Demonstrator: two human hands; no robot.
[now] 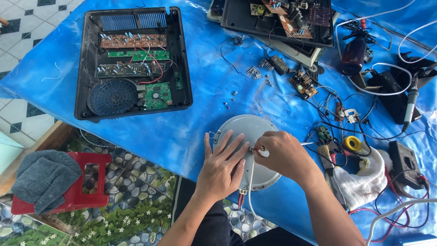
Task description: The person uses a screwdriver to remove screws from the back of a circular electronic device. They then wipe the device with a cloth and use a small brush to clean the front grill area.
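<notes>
Round grey metal disc (248,130) lies on the blue-covered bench (200,127) under both hands, the left hand (222,169) spread flat and open on it, the right hand (283,156) pinching what seems a small screwdriver (264,149) at its centre, with an opened black appliance case (132,61) up-left of the disc.

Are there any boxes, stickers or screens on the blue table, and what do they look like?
No boxes or stickers that I can see.
Meter: right edge of the table, a black box-shaped tester with red leads; whether it has a screen is too small to tell.
Open black case: top left, square, green and brown circuit boards inside, no screen.
</notes>
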